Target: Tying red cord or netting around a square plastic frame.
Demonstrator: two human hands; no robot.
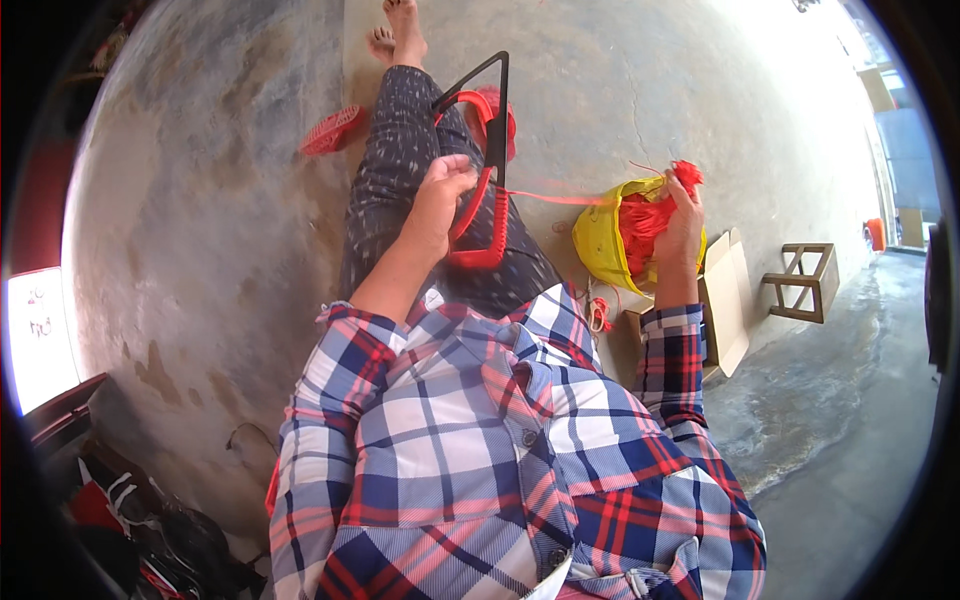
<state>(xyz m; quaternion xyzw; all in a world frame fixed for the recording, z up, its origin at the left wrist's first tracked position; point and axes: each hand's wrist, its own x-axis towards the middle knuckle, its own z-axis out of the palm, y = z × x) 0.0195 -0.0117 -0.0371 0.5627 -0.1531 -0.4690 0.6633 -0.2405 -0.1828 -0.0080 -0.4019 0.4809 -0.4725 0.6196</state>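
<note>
Over my lap, my left hand (442,198) is closed on a black frame (503,75) with rounded corners, one long side and end of it bound in red strip (482,258). A bare black part of the frame points away toward my feet. From the frame beside my left fingers, a red ribbon (550,197) stretches right toward a yellow bag (598,243). My right hand (682,228) is raised at the bag's far right rim, its fingers closed on a bunch of red ribbon (687,175). More red ribbon fills the bag below it.
An open cardboard box (728,305) stands right of the bag, with a small wooden stool (803,283) farther right. Two red sandals (333,130) lie either side of my outstretched leg (375,190). Dark bags and loose items (165,525) are heaped at lower left.
</note>
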